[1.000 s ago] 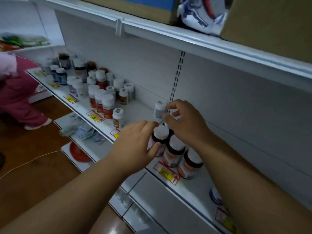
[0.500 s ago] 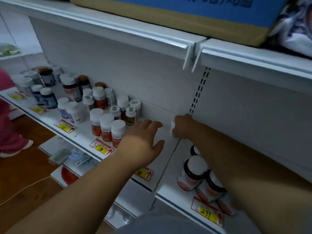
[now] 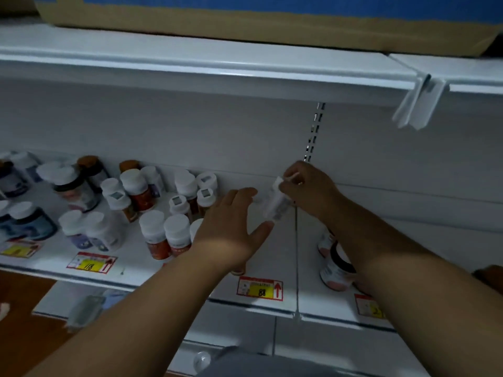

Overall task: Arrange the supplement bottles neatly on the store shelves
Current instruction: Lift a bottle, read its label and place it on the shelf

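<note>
Right hand now lifts the small white bottle it pinches — left hand spread, empty.

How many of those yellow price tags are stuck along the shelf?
4: one yellow-and-red paper price tag at the far left, one beside it, one below the left hand at, one furthest right, partly covered. The arms may hide more.

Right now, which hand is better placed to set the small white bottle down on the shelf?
Right. The right hand already pinches the small white bottle over a bare part of the shelf. The left hand is open beside it, holding nothing.
</note>
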`<state>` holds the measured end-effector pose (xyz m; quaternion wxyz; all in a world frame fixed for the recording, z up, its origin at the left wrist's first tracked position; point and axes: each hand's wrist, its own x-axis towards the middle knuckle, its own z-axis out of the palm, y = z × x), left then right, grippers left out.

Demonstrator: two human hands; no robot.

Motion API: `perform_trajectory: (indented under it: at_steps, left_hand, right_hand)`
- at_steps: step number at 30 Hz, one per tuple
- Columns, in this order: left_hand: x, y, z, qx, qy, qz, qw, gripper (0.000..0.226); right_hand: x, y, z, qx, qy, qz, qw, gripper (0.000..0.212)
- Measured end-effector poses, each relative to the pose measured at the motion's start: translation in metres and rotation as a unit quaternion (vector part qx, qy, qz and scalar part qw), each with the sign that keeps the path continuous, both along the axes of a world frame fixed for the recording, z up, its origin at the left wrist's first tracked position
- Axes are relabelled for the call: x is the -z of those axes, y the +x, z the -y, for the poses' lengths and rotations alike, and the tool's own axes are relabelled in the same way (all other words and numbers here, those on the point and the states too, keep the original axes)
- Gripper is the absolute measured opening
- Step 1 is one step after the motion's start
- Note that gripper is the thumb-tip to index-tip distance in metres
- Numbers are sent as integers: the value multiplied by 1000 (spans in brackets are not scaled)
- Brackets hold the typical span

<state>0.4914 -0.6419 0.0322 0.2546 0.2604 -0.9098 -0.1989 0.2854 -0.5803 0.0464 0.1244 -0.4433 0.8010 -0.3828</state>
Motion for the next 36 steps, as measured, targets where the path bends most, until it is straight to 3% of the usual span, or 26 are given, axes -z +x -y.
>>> perform_trajectory:
  at_steps: [3,6,8,10,13,14,16,20,23,26,29,32,36]
  left_hand:
    - [2,-9,-7,2,79,-8,997,75]
    - [2,-16,-19,62,184,-33,980,59]
    - [1,-17,-29,97,275,-57,955,43]
    - [2,-20,-40,112,400,-114,902,32]
    - [3,-27,-56,132,580,-171,785,44]
    - [3,-29,-63,150,610,-170,759,49]
    - [3,-35,-80,183,626,-158,742,52]
    - [3,-50,-125,208,567,-153,783,55]
    - [3,-70,-174,230,515,-127,816,44]
    - [2,-101,-241,252,485,-120,828,40]
    - [5,-141,-321,288,438,-84,847,45]
    - [4,-184,-402,324,359,-30,875,56]
    - [0,-235,-488,334,302,-15,893,44]
  right_hand:
    - [-22,17,-33,41,-68,86,993,18]
    - [-36,35,-60,49,-94,115,988,42]
    - [-40,42,-73,48,-103,152,982,44]
    - [-41,46,-84,21,-103,193,976,31]
    - [-42,45,-101,-35,-124,271,954,20]
    - [-43,44,-108,-43,-135,286,948,23]
    - [-44,41,-126,-40,-153,277,948,21]
    - [-41,28,-176,34,-190,246,950,22]
    - [-38,13,-235,80,-200,220,951,27]
    - [-36,-5,-317,122,-182,186,958,27]
    - [-37,-28,-412,159,-167,162,959,10]
    - [-43,-51,-506,216,-161,138,953,12]
    - [-46,-83,-597,274,-177,127,937,14]
